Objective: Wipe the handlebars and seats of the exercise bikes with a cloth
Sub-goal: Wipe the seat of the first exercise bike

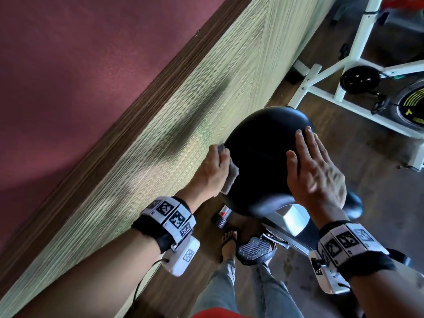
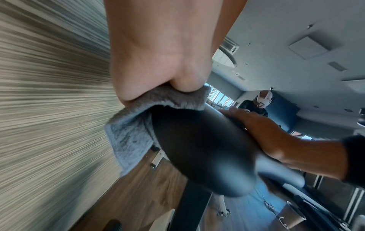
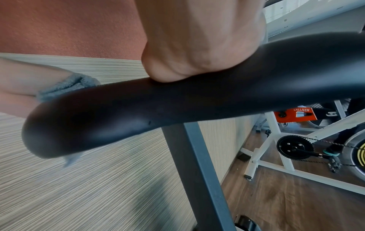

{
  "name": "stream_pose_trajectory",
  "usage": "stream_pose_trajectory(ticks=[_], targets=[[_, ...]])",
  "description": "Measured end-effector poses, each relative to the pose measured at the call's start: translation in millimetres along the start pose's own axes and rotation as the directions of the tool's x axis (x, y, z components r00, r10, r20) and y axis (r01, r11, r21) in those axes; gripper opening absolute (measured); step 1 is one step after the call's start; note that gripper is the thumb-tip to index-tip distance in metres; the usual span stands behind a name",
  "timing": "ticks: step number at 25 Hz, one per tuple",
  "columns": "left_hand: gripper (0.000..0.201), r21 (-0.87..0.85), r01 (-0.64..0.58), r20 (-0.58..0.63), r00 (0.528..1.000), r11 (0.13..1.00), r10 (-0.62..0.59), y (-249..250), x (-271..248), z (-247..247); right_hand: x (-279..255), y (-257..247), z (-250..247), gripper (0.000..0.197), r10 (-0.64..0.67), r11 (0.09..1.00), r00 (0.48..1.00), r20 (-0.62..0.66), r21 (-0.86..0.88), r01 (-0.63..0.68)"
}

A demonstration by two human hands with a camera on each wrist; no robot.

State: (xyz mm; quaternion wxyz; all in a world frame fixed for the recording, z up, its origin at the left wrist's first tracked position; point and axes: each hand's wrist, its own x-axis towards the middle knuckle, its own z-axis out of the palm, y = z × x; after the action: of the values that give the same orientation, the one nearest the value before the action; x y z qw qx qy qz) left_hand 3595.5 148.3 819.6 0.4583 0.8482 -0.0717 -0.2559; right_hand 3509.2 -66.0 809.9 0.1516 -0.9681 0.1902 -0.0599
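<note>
Both forearms reached in from the near edge, wristbands showing. Left hand [image 1: 212,167] pinched a grey cloth [image 2: 130,134] against the wall-side edge of the black seat [image 1: 259,161], fingers curled round the cloth's folds, the free part of the cloth hanging below the rim. Right hand [image 1: 314,168] lay flat on the seat's other side, fingers straight and holding nothing, apparently steadying it. Further right stood a white exercise bike [image 1: 358,72]. To wipe well, the cloth should likely be drawn round the rim and across the top with firm, overlapping strokes, the steadying hand shifting aside so no patch stays covered. Handlebars were out of view.
</note>
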Motion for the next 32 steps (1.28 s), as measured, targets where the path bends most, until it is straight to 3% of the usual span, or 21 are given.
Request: stream_pose_trajectory(ticks=[2, 6, 10, 13, 17, 19, 20, 22, 24, 25, 27, 29, 32], targets=[[0.027, -0.002, -0.078, -0.029, 0.997, 0.997, 0.078, 12, 22, 6, 0, -2, -2, 0.069, 0.01, 1.0, 1.0, 0.008, -0.009, -0.01], [0.053, 0.251, -0.186, -0.113, 0.969, 0.95, 0.219, 17, 58, 21, -1, -4, -6, 0.066, 0.02, 1.0, 1.0, 0.023, -0.017, -0.019], [0.065, 0.123, -0.27, -0.25, 0.923, 0.955, 0.293, -15, -13, 37, -2, -4, -7, 0.067, 0.006, 1.0, 1.0, 0.029, -0.01, -0.006], [0.067, 0.079, -0.26, -0.299, 0.915, 0.962, 0.272, -35, -50, 56, -1, -4, -7, 0.067, 0.001, 1.0, 0.998, 0.058, -0.012, 0.0], [0.071, 0.134, -0.192, -0.235, 0.947, 0.972, 0.219, -9, -11, 39, 0, 0, -9, 0.065, -0.027, 1.0, 0.995, 0.094, 0.0, 0.027], [0.07, 0.184, -0.124, -0.284, 0.943, 0.975, 0.173, -1, 3, 38, 0, 1, -9, 0.064, -0.015, 1.0, 0.994, 0.104, 0.0, 0.015], [0.069, 0.267, -0.133, -0.31, 0.926, 0.955, 0.215, 0, -3, 45, 0, 0, -8, 0.063, -0.014, 1.0, 0.994, 0.111, 0.003, 0.014], [0.066, 0.517, -0.245, -0.284, 0.855, 0.82, 0.434, 2, -32, 73, 2, 1, -10, 0.062, -0.03, 0.999, 0.993, 0.115, 0.023, 0.028], [0.062, 0.705, -0.392, -0.07, 0.791, 0.591, 0.608, 2, -62, 105, 3, 4, -10, 0.06, -0.033, 0.999, 0.993, 0.114, 0.044, 0.028], [0.061, 0.747, -0.442, 0.011, 0.756, 0.497, 0.655, 0, -70, 113, 3, 5, -10, 0.06, -0.035, 0.998, 0.993, 0.113, 0.058, 0.029], [0.059, 0.755, -0.511, 0.083, 0.696, 0.41, 0.714, -3, -63, 108, 4, 8, -10, 0.059, -0.038, 0.996, 0.994, 0.099, 0.08, 0.03], [0.059, 0.704, -0.557, 0.095, 0.689, 0.441, 0.719, -7, -44, 82, 6, 7, -10, 0.059, -0.038, 0.996, 0.996, 0.086, 0.082, 0.031], [0.064, 0.551, -0.443, -0.105, 0.804, 0.708, 0.585, -11, -9, 46, 6, 6, -7, 0.059, -0.047, 0.996, 0.996, 0.078, 0.082, 0.041]])
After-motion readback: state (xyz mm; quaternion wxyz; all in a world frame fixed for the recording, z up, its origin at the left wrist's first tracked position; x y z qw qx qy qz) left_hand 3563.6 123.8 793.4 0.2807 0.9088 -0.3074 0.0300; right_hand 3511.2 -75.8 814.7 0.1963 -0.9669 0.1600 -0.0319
